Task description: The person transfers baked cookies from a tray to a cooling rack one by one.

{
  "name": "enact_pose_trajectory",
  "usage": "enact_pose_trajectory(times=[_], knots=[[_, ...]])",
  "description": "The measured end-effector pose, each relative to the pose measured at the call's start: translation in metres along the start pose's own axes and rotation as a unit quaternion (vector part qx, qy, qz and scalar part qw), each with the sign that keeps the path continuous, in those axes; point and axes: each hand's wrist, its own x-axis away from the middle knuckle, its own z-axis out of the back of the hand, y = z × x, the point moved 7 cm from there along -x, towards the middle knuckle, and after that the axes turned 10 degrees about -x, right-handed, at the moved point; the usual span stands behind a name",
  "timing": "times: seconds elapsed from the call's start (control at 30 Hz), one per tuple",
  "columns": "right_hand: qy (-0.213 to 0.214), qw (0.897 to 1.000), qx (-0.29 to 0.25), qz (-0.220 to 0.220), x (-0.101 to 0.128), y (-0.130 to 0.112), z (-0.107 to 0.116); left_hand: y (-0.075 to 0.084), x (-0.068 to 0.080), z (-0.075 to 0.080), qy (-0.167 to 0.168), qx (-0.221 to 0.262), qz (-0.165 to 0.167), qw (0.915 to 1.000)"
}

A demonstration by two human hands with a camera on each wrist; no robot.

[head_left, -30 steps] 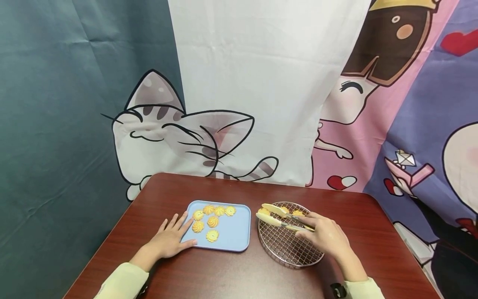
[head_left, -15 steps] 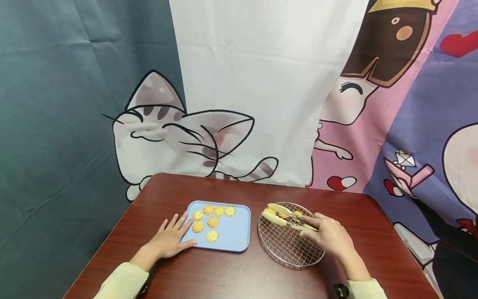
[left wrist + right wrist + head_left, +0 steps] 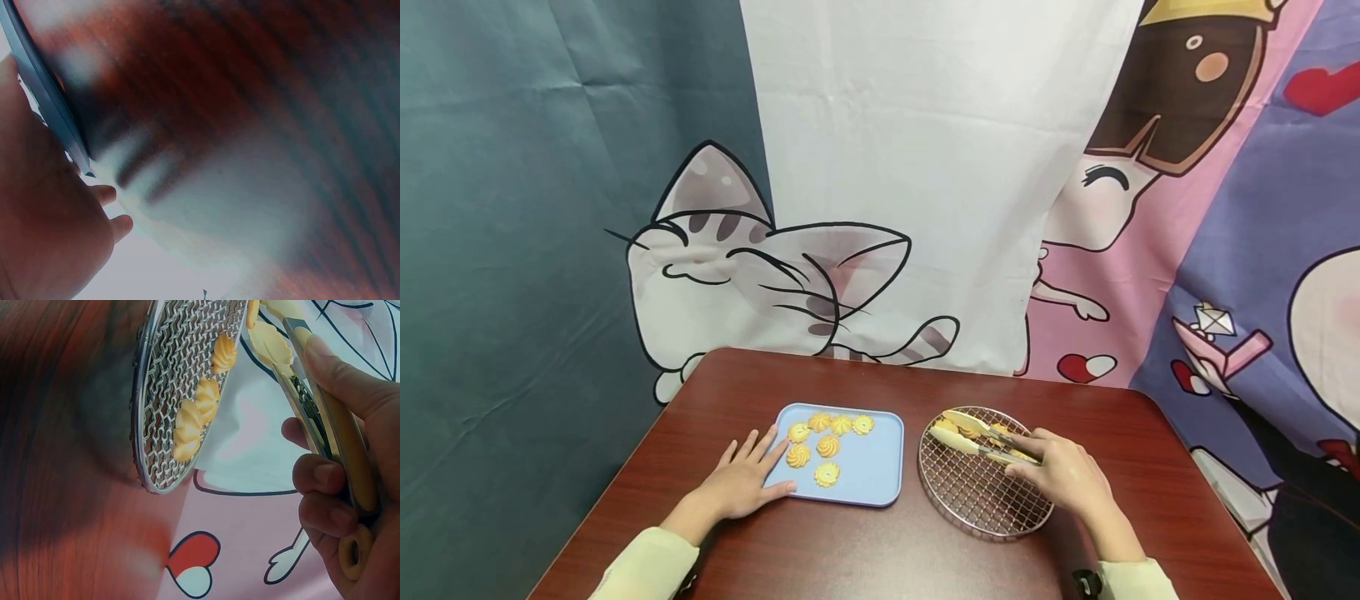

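My right hand (image 3: 1066, 477) holds a pair of tongs (image 3: 958, 442) with cream tips over a round wire rack (image 3: 981, 496). In the right wrist view, the fingers and thumb of that right hand (image 3: 334, 487) wrap round the tongs' handles. A swirled cookie (image 3: 946, 425) is at the tips; whether they grip it I cannot tell. Several more cookies (image 3: 207, 400) lie on the rack. My left hand (image 3: 745, 481) lies with fingers spread at the left edge of a light blue tray (image 3: 876, 467). Several cookies (image 3: 827, 446) sit on this tray.
Both tray and rack stand on a dark red-brown wooden table (image 3: 865, 550), the rack to the right of the tray. Behind the table hangs a cloth backdrop (image 3: 940, 167) printed with a cartoon cat and figures.
My right hand and the tongs have shifted slightly to the right, and the cookie at the tips has shifted with them. My left hand has stayed in place.
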Motion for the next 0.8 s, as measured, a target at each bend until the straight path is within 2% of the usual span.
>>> enact_pose_trajectory(times=[0.23, 0.53, 0.8], knots=[[0.003, 1.0, -0.009, -0.001, -0.0007, 0.0023, -0.0015, -0.0017, -0.0011, -0.0023, 0.009, 0.009, -0.003, 0.9999], [0.007, 1.0, -0.011, 0.002, 0.0001, 0.0054, -0.004, -0.0028, -0.0018, -0.0029, 0.012, -0.007, -0.002, 0.9999], [0.003, 1.0, -0.01, -0.004, -0.0001, 0.0094, -0.0051, -0.0029, -0.002, -0.0037, 0.0, -0.012, 0.002, 0.9999]])
